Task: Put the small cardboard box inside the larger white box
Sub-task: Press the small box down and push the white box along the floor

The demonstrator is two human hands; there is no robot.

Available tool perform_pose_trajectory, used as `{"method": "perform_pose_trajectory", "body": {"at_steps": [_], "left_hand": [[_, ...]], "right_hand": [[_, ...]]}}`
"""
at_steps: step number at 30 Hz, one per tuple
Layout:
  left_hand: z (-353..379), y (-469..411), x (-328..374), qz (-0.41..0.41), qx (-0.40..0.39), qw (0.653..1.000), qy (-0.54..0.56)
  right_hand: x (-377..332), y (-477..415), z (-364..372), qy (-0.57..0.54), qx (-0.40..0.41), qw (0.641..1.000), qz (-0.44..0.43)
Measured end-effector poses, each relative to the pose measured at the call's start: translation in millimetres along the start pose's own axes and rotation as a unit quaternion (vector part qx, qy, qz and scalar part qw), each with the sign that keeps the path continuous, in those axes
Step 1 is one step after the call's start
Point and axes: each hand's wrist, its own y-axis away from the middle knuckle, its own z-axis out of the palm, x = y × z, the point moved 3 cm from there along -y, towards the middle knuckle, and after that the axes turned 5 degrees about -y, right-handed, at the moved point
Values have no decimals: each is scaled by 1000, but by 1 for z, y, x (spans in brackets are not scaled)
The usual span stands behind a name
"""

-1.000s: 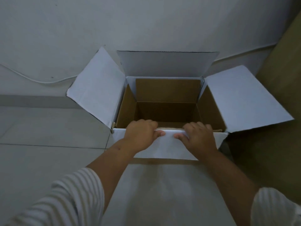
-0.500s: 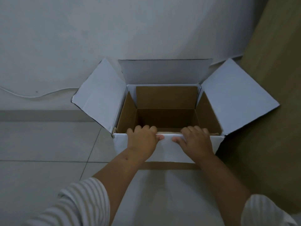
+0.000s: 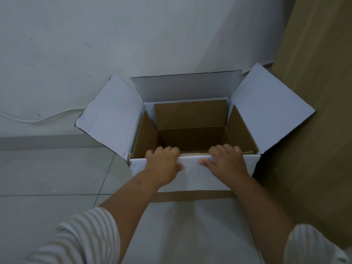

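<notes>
The larger white box (image 3: 112, 115) stands open on the floor, its side and far flaps spread out. Brown walls of the small cardboard box (image 3: 190, 115) show inside it, with a white rim visible behind them at the back. My left hand (image 3: 162, 164) and my right hand (image 3: 226, 162) both grip the near edge of the white box. Their fingers hook over the rim into the opening and their thumbs press on the folded-down near flap. The bottom of the inner box is dark and partly hidden by my hands.
A pale wall (image 3: 133, 35) rises right behind the box, with a white cable (image 3: 38, 120) running along it at left. A tan wooden panel (image 3: 314, 92) stands close on the right, touching the right flap. Grey floor tiles (image 3: 47, 178) lie to the left.
Both hands stay on the near edge. The box now sits closer to the wooden panel, and its right flap stands steeper against it. The view has shifted left and up.
</notes>
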Motion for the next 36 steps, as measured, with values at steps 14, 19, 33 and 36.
{"method": "perform_pose_trajectory", "body": {"at_steps": [14,19,33,36], "left_hand": [[8,-11,36,-6,30,1000,3],[6,-7,33,-4,3,1000,9],[12,6,24,-57,36,997,-49],[13,1,22,-54,42,996,-53]], "right_hand": [[34,1,-14,-3,5,1000,-4],[35,6,-16,-31,-10,999,-9],[34,17,-13,-8,7,1000,21],[38,10,-10,-22,11,1000,11]]}}
